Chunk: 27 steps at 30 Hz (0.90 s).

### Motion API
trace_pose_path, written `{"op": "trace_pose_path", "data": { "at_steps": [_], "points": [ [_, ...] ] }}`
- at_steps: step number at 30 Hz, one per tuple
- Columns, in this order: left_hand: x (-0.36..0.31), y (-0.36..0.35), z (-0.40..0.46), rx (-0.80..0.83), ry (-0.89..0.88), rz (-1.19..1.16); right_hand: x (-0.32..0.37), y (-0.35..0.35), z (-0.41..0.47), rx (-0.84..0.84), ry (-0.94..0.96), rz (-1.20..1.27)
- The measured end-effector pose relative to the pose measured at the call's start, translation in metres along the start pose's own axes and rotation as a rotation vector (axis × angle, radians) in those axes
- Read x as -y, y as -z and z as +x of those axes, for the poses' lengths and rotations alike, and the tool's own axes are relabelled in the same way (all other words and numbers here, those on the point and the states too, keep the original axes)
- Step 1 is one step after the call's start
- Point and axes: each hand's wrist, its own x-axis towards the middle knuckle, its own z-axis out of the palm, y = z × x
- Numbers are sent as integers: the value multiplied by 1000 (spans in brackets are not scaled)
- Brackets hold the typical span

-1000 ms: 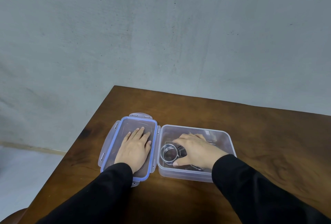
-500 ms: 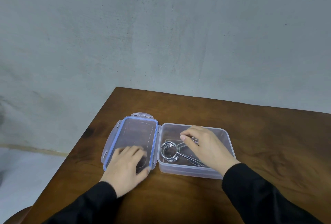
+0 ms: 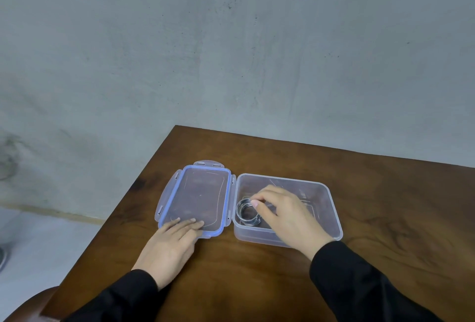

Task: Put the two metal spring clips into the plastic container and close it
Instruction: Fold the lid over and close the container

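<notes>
The clear plastic container (image 3: 331, 208) stands open on the wooden table. In it lie the metal spring clips (image 3: 245, 215): a coil shows at the left end, and I cannot separate the two clips. My right hand (image 3: 285, 216) reaches into the container with its fingers curled over the clips' wire handles and its thumb tip by the coil. The handles are hidden, so a grip cannot be made out. The lid (image 3: 198, 193), clear with a blue seal, lies flat to the container's left. The fingertips of my left hand (image 3: 171, 243) rest flat on its near edge.
The brown wooden table (image 3: 385, 218) meets a grey wall at the back. Its left edge runs diagonally close to the lid, with floor below. A rounded brown shape (image 3: 25, 306) shows at the bottom left corner.
My left hand has slid back from the middle of the lid to its near edge. My right hand has shifted inside the container from the coil toward the handles and rose slightly.
</notes>
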Motion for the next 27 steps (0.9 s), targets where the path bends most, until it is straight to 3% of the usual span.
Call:
{"op": "trace_pose_path", "data": {
  "at_steps": [4,8,10,13,17,21,24,27],
  "points": [
    [-2,33,11,-304,27,-43,7,5,-2,-38,9,35],
    [-20,94,35,-590,223,-102,11,10,-3,-97,-39,77],
    [-29,123,45,-768,204,-175,10,13,-2,-153,-88,196],
    [-50,160,59,-892,109,-362,6,22,0,-210,-185,464],
    [-90,192,80,-875,86,-773,-4,38,-4,-275,-182,665],
    [-109,188,106,-825,210,-1051,-21,56,-14,-467,-252,784],
    [-110,168,121,-726,360,-1242,-40,74,-28,-570,-371,765],
    [-99,130,129,-552,619,-1450,-59,87,-42,-577,-469,671]
  ]
}}
